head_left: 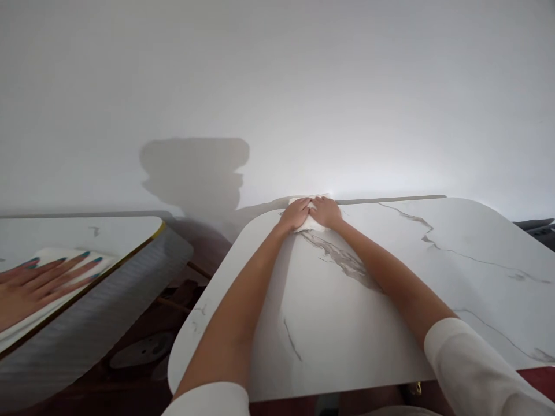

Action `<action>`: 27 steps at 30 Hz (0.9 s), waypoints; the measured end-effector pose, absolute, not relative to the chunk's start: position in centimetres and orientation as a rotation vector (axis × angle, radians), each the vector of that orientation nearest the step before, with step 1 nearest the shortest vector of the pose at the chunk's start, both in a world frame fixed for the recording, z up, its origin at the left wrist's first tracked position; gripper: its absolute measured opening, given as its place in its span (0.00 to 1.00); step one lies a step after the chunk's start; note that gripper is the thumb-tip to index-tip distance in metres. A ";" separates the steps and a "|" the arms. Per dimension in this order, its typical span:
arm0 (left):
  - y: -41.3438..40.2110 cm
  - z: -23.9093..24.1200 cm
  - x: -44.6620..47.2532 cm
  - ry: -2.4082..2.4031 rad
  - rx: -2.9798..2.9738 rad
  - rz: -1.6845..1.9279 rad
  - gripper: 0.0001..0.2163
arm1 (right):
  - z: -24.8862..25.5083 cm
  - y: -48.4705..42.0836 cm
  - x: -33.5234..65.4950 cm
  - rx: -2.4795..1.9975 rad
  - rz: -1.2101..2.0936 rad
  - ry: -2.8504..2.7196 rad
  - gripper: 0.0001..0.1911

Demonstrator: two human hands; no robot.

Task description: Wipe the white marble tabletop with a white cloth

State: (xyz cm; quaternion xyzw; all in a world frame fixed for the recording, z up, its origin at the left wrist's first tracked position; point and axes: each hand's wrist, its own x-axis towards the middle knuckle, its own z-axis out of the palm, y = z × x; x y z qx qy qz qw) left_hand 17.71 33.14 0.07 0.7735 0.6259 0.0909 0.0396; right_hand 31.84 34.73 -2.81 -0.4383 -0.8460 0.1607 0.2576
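Observation:
My left hand (297, 213) and my right hand (325, 211) lie side by side on a white cloth (317, 225), fingertips meeting near its middle. Both press it down at the far edge of a white marble-patterned table (338, 346), close to the wall. My fingers are bent over the cloth and hide most of it; its edges show around them. Both arms reach straight out across the tabletop, in white sleeves.
To the left, another person's hand (47, 283) with blue-green nails rests flat on a white cloth (104, 261) on a second marble-patterned table (134, 226). A gap with a dark floor separates the tables. The pale wall (347, 86) rises directly behind, with shadows on it.

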 end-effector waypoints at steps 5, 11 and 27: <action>31.7 1.8 11.5 1.938 2.319 0.246 0.24 | -1.7 32.6 25.3 -1.203 0.416 -2.266 0.25; 28.4 2.7 6.3 2.046 2.301 0.232 0.26 | 0.0 29.2 21.0 -1.102 0.467 -2.294 0.26; 4.5 3.5 7.3 2.305 2.528 0.176 0.26 | 1.8 11.4 23.7 -0.628 0.453 -2.337 0.27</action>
